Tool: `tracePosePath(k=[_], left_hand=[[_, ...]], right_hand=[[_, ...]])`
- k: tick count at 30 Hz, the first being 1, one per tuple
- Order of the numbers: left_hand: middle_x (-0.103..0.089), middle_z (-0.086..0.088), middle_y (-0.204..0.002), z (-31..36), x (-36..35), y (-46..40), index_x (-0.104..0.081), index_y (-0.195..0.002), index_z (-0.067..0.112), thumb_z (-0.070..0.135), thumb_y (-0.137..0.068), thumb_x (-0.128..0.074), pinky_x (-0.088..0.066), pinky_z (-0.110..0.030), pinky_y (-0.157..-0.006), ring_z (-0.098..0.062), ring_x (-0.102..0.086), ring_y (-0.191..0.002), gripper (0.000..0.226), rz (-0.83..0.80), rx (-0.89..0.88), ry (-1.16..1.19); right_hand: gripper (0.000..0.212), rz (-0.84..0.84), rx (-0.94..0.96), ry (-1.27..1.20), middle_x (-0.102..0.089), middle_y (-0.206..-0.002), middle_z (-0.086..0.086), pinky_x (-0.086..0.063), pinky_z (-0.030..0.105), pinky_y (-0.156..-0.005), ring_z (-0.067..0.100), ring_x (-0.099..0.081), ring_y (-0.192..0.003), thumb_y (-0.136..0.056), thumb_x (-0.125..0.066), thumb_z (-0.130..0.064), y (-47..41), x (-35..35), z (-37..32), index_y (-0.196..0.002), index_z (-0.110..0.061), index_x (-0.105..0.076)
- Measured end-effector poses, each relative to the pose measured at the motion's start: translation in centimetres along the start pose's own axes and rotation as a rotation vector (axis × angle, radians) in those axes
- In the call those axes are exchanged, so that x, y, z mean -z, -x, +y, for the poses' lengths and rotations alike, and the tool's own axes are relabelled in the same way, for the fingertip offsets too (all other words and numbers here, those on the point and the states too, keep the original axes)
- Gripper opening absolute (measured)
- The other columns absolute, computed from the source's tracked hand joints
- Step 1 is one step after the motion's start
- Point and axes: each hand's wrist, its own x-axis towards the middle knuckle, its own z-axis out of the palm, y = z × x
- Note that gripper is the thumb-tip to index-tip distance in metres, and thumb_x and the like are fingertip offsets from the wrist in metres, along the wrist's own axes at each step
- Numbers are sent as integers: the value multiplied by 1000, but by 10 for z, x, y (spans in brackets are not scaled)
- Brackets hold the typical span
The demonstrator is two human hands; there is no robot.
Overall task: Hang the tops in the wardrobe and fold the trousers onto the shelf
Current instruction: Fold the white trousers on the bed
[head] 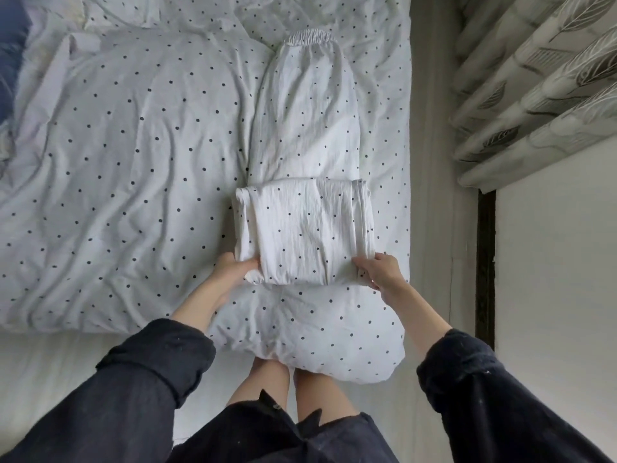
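Trousers (302, 225): white with small dark dots, lying on the bed (133, 162) right of centre, running from 12 o'clock down toward me. Elastic waistband (309, 37) at the far end, at 12 o'clock. The near part is folded over into a thick flat block, resting on the rest of the garment.

My left hand (233, 264): at 7 o'clock of the block, fingers tucked beneath its near left corner, gripping the cloth.

My right hand (380, 270): at 5 o'clock of the block, fingers curled onto its near right corner, pinching the layered edge.

Duvet (317, 332): same dotted white cloth, bulging over the bed's near edge at 6 o'clock.

Curtain (534, 95): leaf pattern, at 2 o'clock beyond the bed.

Dark sleeves (150, 372): rolled above both wrists.
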Motion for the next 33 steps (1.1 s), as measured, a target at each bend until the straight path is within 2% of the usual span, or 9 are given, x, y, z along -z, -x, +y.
tracePosePath(k=[2, 4, 10, 16, 20, 23, 25, 29, 33], left_hand=[[-62, -4, -104, 5, 3, 15, -50, -119, 1, 27, -78, -76, -49, -31, -71, -17, -60, -91, 54, -8, -1, 2], [-62, -7, -108, 4, 7, 33, -47, -122, 0, 21, -78, -76, -51, -36, -81, -21, -60, -96, 56, -64, 59, -19], [-56, -23, -125, 5, 21, 77, -42, -133, -5, 3, -82, -69, -42, -48, -101, -32, -56, -113, 58, -308, 266, -168], [-65, -9, -103, 74, 32, 76, -59, -116, 8, 13, -90, -59, -44, -26, -71, -17, -58, -87, 26, -396, 197, 4], [-65, -3, -65, 148, 30, 66, -59, -92, 14, 29, -92, -57, -43, -19, -44, -12, -59, -52, 15, -334, 80, 105], [-65, -8, -85, 190, 27, 52, -58, -103, 13, 53, -87, -56, -48, -25, -52, -18, -62, -66, 43, -243, -15, 228], [-63, -7, -97, 203, 22, 36, -58, -110, 9, 56, -88, -52, -48, -27, -63, -18, -61, -75, 53, -102, -76, 197], [-61, -8, -109, 179, 3, 4, -56, -118, 9, 42, -89, -60, -42, -28, -75, -16, -55, -83, 44, 86, -72, -52], [-34, -4, -149, 140, -13, -22, -28, -145, 12, 50, -80, -66, -33, -38, -105, -21, -37, -133, 85, 15, 39, -198]], right_hand=[[21, 10, 0, 49, -49, -66, 5, -36, 21, -49, 16, -44, -57, -83, -63, -9, 9, 7, -4, -66, -7, -51], [8, -17, -33, 132, -54, -80, 9, -38, 28, -62, 22, -48, -73, -82, -64, -10, 24, 17, -1, -80, -5, -58], [26, -189, -261, 306, -57, -109, 10, -52, 30, -70, 23, -54, -100, -77, -75, -14, 62, 48, 16, -97, -6, -59], [18, -291, -238, 183, -59, -87, 8, -50, 26, -60, 17, -55, -70, -79, -73, -16, 64, 72, -32, -92, -9, -63], [20, -292, -186, -42, -70, -75, 4, -52, 25, -58, 16, -68, -64, -85, -67, -25, 57, 85, -85, -99, -12, -61], [47, -314, -53, -223, -73, -97, 3, -54, 33, -77, 18, -70, -90, -89, -50, -58, 41, 90, -124, -104, -15, -62], [67, -206, 48, -131, -70, -109, 1, -46, 41, -91, 21, -62, -105, -87, -35, -70, 25, 86, -141, -115, -14, -59], [57, 89, 153, 27, -60, -121, 17, -44, 50, -97, 36, -53, -115, -94, -44, -50, -16, 65, -136, -117, 2, -56], [55, -87, -61, 37, -51, -129, 11, -45, 41, -91, 27, -49, -114, -92, -51, -46, -52, 43, -93, -129, -5, -48]])
